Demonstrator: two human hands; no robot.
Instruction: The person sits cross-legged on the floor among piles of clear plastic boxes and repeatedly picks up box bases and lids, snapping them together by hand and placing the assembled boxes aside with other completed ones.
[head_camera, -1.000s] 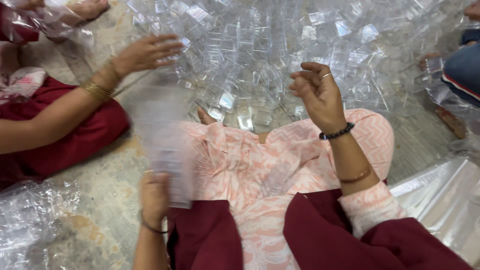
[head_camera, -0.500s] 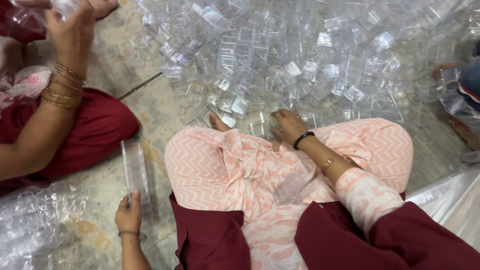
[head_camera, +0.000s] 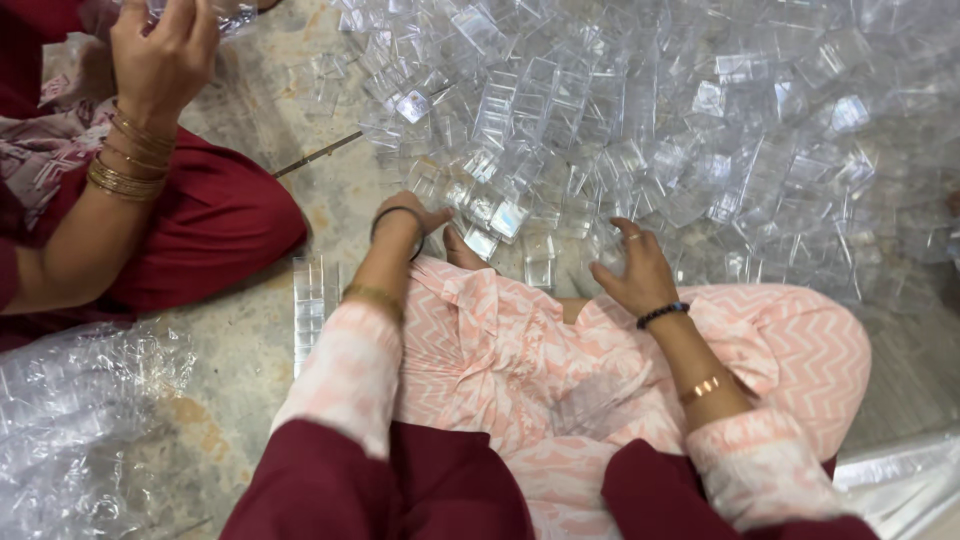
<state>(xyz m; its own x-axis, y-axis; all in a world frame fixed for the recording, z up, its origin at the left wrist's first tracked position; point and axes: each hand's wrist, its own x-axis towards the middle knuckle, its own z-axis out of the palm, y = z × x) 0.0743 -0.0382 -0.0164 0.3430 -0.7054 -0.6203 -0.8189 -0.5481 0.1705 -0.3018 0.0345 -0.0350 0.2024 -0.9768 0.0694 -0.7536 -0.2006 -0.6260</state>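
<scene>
A big heap of small clear plastic boxes (head_camera: 640, 120) covers the floor in front of my knees. My left hand (head_camera: 408, 216), with a dark bangle on the wrist, reaches into the heap's near edge; the wrist hides its fingers. My right hand (head_camera: 634, 270), wearing a ring and a black bead bracelet, rests with its fingers curled and apart on the boxes at the heap's edge, just past my pink-patterned knee. A short upright stack of clear boxes (head_camera: 313, 305) stands on the floor left of my left forearm, touched by no hand.
A co-worker in dark red sits at the left; their hand (head_camera: 160, 50), with gold bangles on the wrist, holds clear plastic near the top edge. Crumpled clear plastic sheeting (head_camera: 80, 420) lies at lower left. Another shiny sheet (head_camera: 900, 470) lies at lower right.
My left hand has left the stack of boxes standing on the floor and reached forward into the heap. My right hand came down from the air to the heap's edge.
</scene>
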